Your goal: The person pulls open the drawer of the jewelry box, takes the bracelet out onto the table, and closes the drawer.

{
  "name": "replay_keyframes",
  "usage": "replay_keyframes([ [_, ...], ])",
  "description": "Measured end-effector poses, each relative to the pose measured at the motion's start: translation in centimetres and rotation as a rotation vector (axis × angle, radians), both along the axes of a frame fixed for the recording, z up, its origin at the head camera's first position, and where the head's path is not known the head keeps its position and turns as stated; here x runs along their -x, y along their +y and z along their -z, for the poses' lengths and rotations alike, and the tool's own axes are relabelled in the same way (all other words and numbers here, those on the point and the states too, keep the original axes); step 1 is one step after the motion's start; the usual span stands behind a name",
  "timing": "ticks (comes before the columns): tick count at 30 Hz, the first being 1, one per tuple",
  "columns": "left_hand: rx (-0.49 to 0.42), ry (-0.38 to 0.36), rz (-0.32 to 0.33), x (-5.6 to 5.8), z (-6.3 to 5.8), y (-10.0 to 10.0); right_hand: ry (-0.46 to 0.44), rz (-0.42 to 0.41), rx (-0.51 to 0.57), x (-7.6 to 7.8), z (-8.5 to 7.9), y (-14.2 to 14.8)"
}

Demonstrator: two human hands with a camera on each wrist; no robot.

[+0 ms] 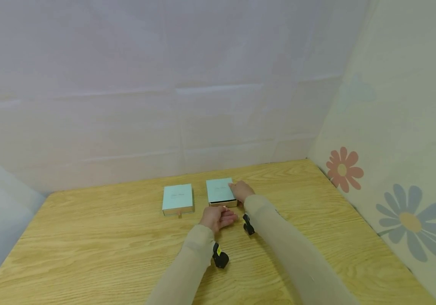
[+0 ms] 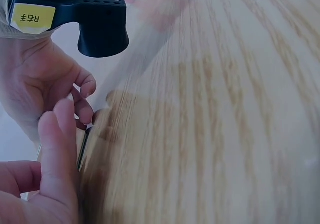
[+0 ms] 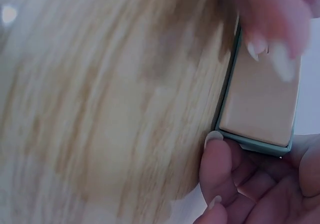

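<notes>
A light-blue drawer gift box lies on the table, its tan drawer front facing the person. My right hand grips the sleeve at its right side; in the right wrist view the fingers curl about the corner. At the middle of the drawer front is my left hand, its thumb and a finger pinching there, where a small pull tab is mostly hidden. Its other fingers stretch out, palm up. A dark gap shows along the drawer's top edge. In the left wrist view both hands hide most of the box.
A second light-blue drawer box with a small ribbon tab lies to the left. The wood-grain table meets a pale cloth backdrop behind, and a wall with flower prints stands at the right.
</notes>
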State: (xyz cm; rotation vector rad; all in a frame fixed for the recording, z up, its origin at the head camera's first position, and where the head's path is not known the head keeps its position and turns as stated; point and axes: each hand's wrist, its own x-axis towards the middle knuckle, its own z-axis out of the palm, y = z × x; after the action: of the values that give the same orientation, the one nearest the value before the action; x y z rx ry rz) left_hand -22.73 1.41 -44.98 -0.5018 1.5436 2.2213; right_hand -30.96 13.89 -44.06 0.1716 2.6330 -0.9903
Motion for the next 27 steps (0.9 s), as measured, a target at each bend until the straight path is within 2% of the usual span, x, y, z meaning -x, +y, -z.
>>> replay_keyframes([
  [12,0.106,0.029,0.054,0.2,0.6,-0.1,-0.004,-0.001,-0.005,0.9,1.0,0.0],
  [17,0.104,0.035,0.064,0.1,0.5,-0.1,-0.018,0.013,0.012,0.6,0.7,0.0],
  [27,0.085,0.028,0.072,-0.1,0.3,-0.2,0.014,0.002,0.031,-0.1,0.1,-0.1],
])
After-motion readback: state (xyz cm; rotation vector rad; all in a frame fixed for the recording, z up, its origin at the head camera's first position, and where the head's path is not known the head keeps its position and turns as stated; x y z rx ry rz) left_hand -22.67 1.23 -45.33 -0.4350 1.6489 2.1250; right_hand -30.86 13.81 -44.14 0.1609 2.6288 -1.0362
